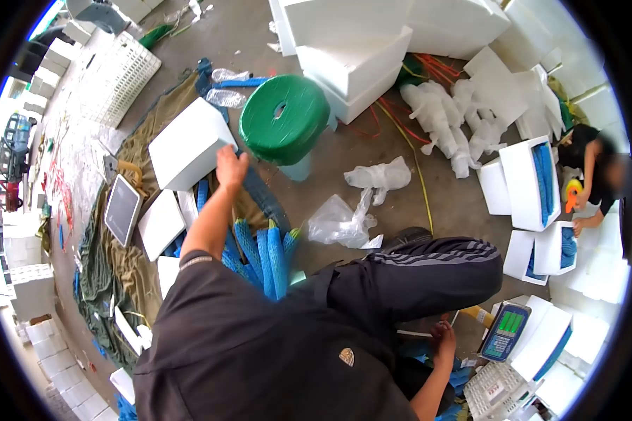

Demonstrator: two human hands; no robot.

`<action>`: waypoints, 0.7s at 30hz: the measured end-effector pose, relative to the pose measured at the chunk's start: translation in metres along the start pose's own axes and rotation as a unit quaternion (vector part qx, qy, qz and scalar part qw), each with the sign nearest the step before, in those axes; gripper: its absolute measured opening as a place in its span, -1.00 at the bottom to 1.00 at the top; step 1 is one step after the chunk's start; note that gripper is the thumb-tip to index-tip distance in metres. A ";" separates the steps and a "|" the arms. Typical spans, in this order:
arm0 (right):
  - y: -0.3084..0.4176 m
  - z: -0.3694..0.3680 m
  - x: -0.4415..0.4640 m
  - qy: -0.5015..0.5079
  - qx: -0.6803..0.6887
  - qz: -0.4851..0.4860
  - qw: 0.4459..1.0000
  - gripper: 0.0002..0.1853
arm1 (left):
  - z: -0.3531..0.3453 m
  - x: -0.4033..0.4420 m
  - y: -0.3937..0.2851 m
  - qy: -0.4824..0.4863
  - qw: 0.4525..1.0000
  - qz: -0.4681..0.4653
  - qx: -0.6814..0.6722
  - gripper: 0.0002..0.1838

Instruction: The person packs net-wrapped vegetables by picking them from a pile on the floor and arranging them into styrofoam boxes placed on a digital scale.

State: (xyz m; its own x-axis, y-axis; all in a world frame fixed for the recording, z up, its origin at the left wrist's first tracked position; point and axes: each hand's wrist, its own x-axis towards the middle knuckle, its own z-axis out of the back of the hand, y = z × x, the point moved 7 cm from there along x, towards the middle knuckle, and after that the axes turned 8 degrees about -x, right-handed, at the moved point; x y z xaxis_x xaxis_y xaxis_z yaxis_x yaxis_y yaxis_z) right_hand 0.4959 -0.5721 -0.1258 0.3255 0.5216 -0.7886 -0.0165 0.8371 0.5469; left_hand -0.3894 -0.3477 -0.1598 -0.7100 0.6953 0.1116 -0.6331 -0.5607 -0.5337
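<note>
My left hand [232, 168] reaches forward, its fingers curled over the near right corner of a white foam box [189, 144]. Beside that forearm lie several long green-tipped pieces in blue netting sleeves [270, 256]. A round stool wrapped in green film [284, 119] stands just right of the box. Low by my bent knee, my right hand [441, 340] has its fingers drawn together; whatever may be in them is too small to make out. Nearest to it is a scale display [507, 331] with lit green digits.
Clear plastic bags [351, 214] and a yellow strap [420, 182] lie on the floor. White foam boxes [358, 63] are stacked ahead. At the right, another person [593, 168] handles foam boxes with blue-sleeved contents [544, 182]. A white crate [119, 77] stands far left.
</note>
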 end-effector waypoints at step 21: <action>0.038 0.115 -0.108 -0.114 -0.245 -0.033 0.962 -0.40 | -0.017 0.033 0.135 0.267 0.898 0.027 0.350 -0.37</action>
State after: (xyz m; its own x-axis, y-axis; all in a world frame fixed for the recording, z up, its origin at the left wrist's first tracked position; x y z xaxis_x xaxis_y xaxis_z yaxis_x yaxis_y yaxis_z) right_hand 0.5682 -0.6160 0.0124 0.5388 0.4608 -0.7052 -0.4135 0.8740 0.2552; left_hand -0.4926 -0.3931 -0.2421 -0.6154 0.6699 -0.4154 -0.7729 -0.6161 0.1514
